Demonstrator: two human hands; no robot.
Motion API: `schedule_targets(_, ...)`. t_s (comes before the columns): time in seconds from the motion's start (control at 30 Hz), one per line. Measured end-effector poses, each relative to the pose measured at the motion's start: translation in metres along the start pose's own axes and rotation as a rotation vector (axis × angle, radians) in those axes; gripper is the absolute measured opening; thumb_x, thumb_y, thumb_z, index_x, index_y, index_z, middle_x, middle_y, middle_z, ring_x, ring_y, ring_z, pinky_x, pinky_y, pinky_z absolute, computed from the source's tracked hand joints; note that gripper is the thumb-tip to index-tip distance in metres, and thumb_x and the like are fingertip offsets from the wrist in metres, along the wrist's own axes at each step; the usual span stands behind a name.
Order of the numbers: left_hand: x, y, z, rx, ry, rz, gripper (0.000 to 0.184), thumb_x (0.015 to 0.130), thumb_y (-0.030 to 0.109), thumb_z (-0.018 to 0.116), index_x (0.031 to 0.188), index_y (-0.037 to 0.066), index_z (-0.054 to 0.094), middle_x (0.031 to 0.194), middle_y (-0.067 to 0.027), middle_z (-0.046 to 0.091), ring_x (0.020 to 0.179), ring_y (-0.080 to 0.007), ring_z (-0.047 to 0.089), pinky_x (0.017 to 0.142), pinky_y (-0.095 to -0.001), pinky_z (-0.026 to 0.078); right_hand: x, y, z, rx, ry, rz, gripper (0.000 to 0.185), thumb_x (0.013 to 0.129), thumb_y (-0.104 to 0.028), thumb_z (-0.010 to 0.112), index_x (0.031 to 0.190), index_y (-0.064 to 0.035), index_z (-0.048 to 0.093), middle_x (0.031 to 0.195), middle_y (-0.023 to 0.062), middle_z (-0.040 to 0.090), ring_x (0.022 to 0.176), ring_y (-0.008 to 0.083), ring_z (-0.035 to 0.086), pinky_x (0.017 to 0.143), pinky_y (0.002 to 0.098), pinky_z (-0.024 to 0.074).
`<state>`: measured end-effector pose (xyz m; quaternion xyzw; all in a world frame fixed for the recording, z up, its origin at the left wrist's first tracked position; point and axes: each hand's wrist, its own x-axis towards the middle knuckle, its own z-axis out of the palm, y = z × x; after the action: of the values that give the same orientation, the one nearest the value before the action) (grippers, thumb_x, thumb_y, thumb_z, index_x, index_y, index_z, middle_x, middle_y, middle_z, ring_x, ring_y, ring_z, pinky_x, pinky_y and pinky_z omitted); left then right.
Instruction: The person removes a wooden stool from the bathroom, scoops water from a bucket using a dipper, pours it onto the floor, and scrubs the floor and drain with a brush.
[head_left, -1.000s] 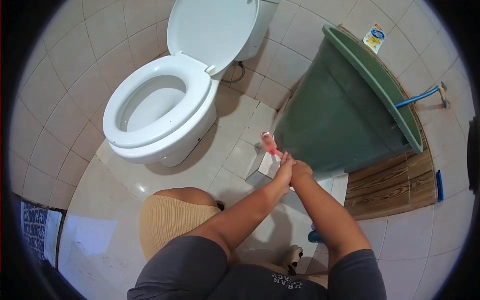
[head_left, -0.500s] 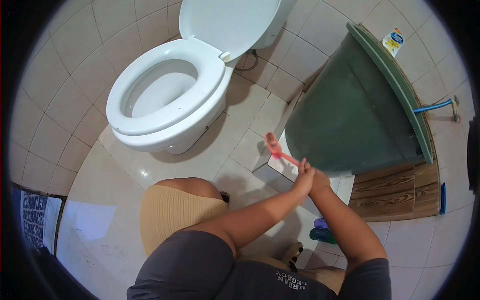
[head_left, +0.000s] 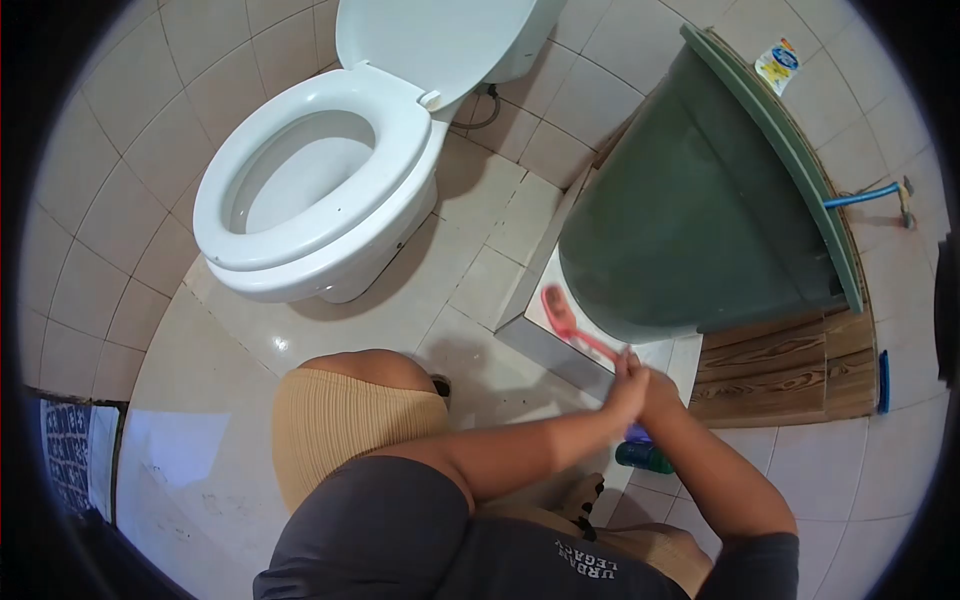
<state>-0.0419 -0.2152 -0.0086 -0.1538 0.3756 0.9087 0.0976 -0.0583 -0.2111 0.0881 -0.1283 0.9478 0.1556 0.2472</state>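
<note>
Hands come together low and ahead of the person's body, the left hand (head_left: 626, 392) and the right hand (head_left: 658, 393) pressed against each other and closed about the handle end of a pink tool (head_left: 560, 318); how the fingers divide the grip is too blurred to tell. From the hands, the tool's thin handle slants forward and to the left, ending in a rounded, elongated head over a tiled ledge (head_left: 548, 352); whether that head touches the ledge cannot be told. Just beyond the hands, a large dark green tub (head_left: 690, 210) stands on the ledge, and farther to their right a blue hose (head_left: 862, 196) crosses the tub's rim. Past the tub, well beyond the hands, a small sachet (head_left: 778, 66) shows against the wall. Forward and left of the hands, well apart from them, stands a white toilet (head_left: 408, 165) with its lid raised. To the right of the hands lies a wood-patterned panel (head_left: 765, 378), with a narrow blue object (head_left: 884, 382) past its far edge. On the body side of the hands, between the forearms in this view, a dark green bottle (head_left: 643, 457) sits beside a partly hidden purple item (head_left: 637, 432).
</note>
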Motion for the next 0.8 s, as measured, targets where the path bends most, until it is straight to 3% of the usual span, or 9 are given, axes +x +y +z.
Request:
schedule_targets(0.03, 0.01, 0.027, -0.013, 0.077, 0.0, 0.006, 0.054, 0.09, 0.036, 0.032, 0.134, 0.011, 0.015, 0.133, -0.0127, 0.025, 0.124, -0.0224, 0.023, 0.101, -0.0327, 0.02, 0.023, -0.004, 0.001, 0.0, -0.007, 0.004, 0.041, 0.077, -0.023, 0.049, 0.113, -0.0038, 0.043, 0.099, 0.0145, 0.059, 0.091, 0.0269, 0.058, 0.073, 0.0356, 0.0484)
schedule_targets(0.17, 0.027, 0.092, -0.039, -0.141, -0.075, -0.075, 0.058, 0.086, 0.032, 0.036, 0.135, 0.012, 0.011, 0.135, -0.0141, 0.023, 0.123, -0.0257, 0.024, 0.1, -0.0361, 0.024, 0.078, -0.025, 0.002, 0.054, 0.093, 0.06, 0.034, 0.076, -0.024, 0.052, 0.104, -0.0052, 0.053, 0.101, 0.0133, 0.059, 0.091, 0.0257, 0.059, 0.075, 0.0346, 0.0483)
schedule_targets(0.27, 0.011, 0.085, -0.025, -0.175, -0.011, -0.023, 0.058, 0.087, 0.031, 0.035, 0.135, 0.013, 0.01, 0.135, -0.0134, 0.024, 0.124, -0.0252, 0.024, 0.1, -0.0355, 0.023, 0.056, -0.025, -0.007, 0.059, 0.077, 0.071, 0.032, 0.076, -0.024, 0.051, 0.102, -0.005, 0.054, 0.099, 0.0137, 0.06, 0.09, 0.0258, 0.059, 0.074, 0.0349, 0.0483)
schedule_targets(0.37, -0.023, 0.032, 0.001, -0.076, -0.037, -0.133, 0.057, 0.089, 0.034, 0.033, 0.135, 0.013, 0.009, 0.137, -0.0106, 0.019, 0.126, -0.0224, 0.019, 0.101, -0.034, 0.018, 0.007, 0.037, 0.06, -0.098, 0.168, -0.163, 0.029, 0.078, -0.023, 0.05, 0.099, -0.0042, 0.056, 0.096, 0.015, 0.06, 0.088, 0.026, 0.06, 0.073, 0.0354, 0.0485)
schedule_targets(0.5, -0.075, 0.034, 0.024, -0.011, -0.098, -0.311, 0.058, 0.089, 0.038, 0.032, 0.135, 0.013, 0.007, 0.137, -0.0114, 0.017, 0.126, -0.0232, 0.017, 0.102, -0.0327, 0.016, -0.007, 0.038, 0.054, -0.068, 0.077, -0.089, 0.03, 0.078, -0.022, 0.049, 0.101, -0.0039, 0.055, 0.096, 0.015, 0.061, 0.088, 0.0258, 0.06, 0.073, 0.035, 0.0485)
schedule_targets(0.63, -0.036, 0.034, 0.003, -0.075, -0.033, -0.141, 0.06, 0.089, 0.042, 0.032, 0.135, 0.012, 0.01, 0.136, -0.0096, 0.021, 0.125, -0.0216, 0.02, 0.102, -0.0323, 0.017, -0.007, 0.007, 0.01, 0.072, -0.053, 0.12, 0.032, 0.078, -0.022, 0.049, 0.104, -0.0038, 0.054, 0.097, 0.0143, 0.06, 0.088, 0.0255, 0.06, 0.074, 0.0341, 0.0484)
schedule_targets(0.7, -0.002, 0.052, -0.014, -0.097, -0.007, -0.029, 0.06, 0.088, 0.043, 0.032, 0.135, 0.012, 0.011, 0.136, -0.0088, 0.023, 0.125, -0.0209, 0.022, 0.101, -0.032, 0.018, 0.037, -0.005, 0.009, 0.011, -0.009, 0.057, 0.03, 0.078, -0.021, 0.05, 0.104, -0.0067, 0.055, 0.099, 0.0109, 0.06, 0.09, 0.024, 0.059, 0.074, 0.0326, 0.0488)
schedule_targets(0.8, 0.019, 0.079, -0.034, -0.168, -0.008, -0.054, 0.061, 0.088, 0.044, 0.033, 0.136, 0.013, 0.01, 0.138, -0.0075, 0.021, 0.125, -0.0203, 0.022, 0.101, -0.0322, 0.019, 0.085, -0.02, 0.019, 0.004, 0.111, -0.006, 0.025, 0.077, -0.021, 0.053, 0.097, -0.0084, 0.059, 0.101, 0.0102, 0.06, 0.092, 0.0235, 0.059, 0.074, 0.0325, 0.0488)
